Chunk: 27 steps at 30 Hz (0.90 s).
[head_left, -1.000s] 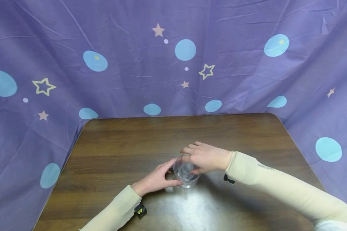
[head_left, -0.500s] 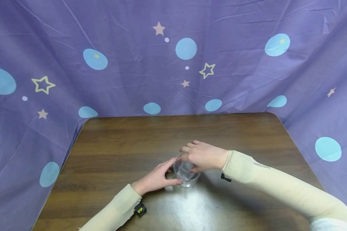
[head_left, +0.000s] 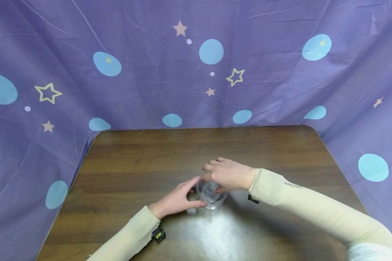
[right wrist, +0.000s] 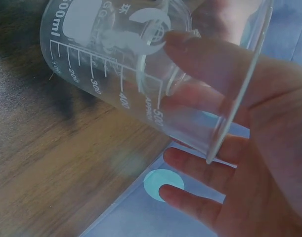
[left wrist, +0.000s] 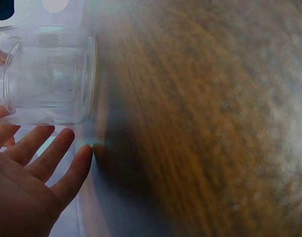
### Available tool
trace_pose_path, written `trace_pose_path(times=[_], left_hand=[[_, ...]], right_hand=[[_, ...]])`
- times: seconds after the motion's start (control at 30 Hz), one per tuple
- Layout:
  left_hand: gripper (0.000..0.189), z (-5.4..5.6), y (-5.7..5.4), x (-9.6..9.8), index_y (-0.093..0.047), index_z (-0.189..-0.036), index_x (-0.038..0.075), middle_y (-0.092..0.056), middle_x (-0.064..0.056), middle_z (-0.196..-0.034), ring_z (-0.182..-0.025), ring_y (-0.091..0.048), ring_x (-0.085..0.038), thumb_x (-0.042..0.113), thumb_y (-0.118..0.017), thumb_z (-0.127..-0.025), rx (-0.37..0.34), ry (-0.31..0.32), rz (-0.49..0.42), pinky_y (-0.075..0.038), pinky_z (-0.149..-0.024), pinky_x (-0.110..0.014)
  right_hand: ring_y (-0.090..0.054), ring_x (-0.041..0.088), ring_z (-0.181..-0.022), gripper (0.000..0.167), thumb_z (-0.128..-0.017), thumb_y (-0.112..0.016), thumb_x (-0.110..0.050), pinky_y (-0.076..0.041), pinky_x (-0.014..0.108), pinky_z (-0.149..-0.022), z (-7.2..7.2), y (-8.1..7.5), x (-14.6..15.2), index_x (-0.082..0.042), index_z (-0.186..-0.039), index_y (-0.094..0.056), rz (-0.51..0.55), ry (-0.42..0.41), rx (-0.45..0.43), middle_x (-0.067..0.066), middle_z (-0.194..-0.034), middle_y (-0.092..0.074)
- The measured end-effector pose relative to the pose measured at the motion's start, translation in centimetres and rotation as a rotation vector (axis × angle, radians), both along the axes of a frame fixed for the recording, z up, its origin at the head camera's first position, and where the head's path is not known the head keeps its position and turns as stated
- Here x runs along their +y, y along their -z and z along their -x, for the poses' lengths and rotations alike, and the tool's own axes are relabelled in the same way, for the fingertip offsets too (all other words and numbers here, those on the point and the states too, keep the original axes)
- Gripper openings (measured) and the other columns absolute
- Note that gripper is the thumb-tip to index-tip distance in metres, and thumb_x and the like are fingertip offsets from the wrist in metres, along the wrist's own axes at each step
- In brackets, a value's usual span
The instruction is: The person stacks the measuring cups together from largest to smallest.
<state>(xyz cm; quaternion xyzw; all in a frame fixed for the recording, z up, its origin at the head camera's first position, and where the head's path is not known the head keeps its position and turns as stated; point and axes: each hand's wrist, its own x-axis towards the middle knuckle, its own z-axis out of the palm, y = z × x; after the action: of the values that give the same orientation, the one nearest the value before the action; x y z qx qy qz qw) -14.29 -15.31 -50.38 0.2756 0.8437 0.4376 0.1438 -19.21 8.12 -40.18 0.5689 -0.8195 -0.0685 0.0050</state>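
A clear glass beaker [head_left: 214, 207] stands upright on the table. White volume marks and lettering run along its wall in the right wrist view. Nested inside is a smaller clear glass beaker [right wrist: 170, 86], its rim below the outer one's. My left hand [head_left: 174, 201] holds the large beaker from the left, thumb at its near side and index finger at its far side. From the right, my right hand [head_left: 230, 175] reaches over the large rim. Its thumb and a finger are inside, pinching the small beaker near the rim, while the other fingers stay outside. Glass reflections blur the exact contact.
The brown wooden table [head_left: 134, 156] extends around the beakers on all sides. A purple curtain [head_left: 143, 72] with stars and blue spots hangs behind and beside it. Bright glare lies on the wood just in front of the glass.
My right hand and forearm have shifted very slightly left. The left hand keeps its place on the large beaker, and the view has tilted a little downward.
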Motion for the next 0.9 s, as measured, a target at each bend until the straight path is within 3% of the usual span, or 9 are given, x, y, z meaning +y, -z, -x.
trace_pose_path(times=[0.43, 0.67, 0.9], left_hand=[[0.086, 0.0, 0.0, 0.1, -0.039, -0.16, 0.024, -0.053, 0.0, -0.155, -0.134, -0.056, -0.017, 0.046, -0.082, -0.089, 0.009, -0.001, 0.007, -0.047, -0.113, -0.043], [0.087, -0.1, -0.4, 0.1, -0.036, -0.162, 0.028, -0.054, -0.004, -0.154, -0.136, -0.054, -0.021, 0.048, -0.08, -0.089, 0.026, -0.004, 0.032, -0.044, -0.115, -0.048], [0.087, -0.1, -0.5, 0.2, -0.036, -0.162, 0.03, -0.052, -0.008, -0.156, -0.138, -0.052, -0.025, 0.049, -0.079, -0.09, 0.03, 0.0, 0.05, -0.042, -0.116, -0.052]], right_hand=[[-0.064, 0.021, -0.112, 0.043, -0.078, -0.09, -0.038, -0.054, 0.037, -0.092, -0.1, -0.4, 0.5, -0.021, -0.115, -0.075, 0.033, -0.021, -0.004, 0.002, -0.127, -0.068], [-0.064, 0.021, -0.111, 0.042, -0.086, -0.084, -0.039, -0.055, 0.039, -0.092, -0.5, -1.1, 1.7, -0.021, -0.123, -0.073, 0.09, -0.017, -0.01, 0.002, -0.128, -0.068], [-0.064, 0.021, -0.107, 0.027, -0.091, -0.08, -0.039, -0.054, 0.037, -0.087, -1.1, -1.5, 3.2, -0.019, -0.107, -0.071, 0.148, 0.001, -0.013, 0.005, -0.126, -0.068]])
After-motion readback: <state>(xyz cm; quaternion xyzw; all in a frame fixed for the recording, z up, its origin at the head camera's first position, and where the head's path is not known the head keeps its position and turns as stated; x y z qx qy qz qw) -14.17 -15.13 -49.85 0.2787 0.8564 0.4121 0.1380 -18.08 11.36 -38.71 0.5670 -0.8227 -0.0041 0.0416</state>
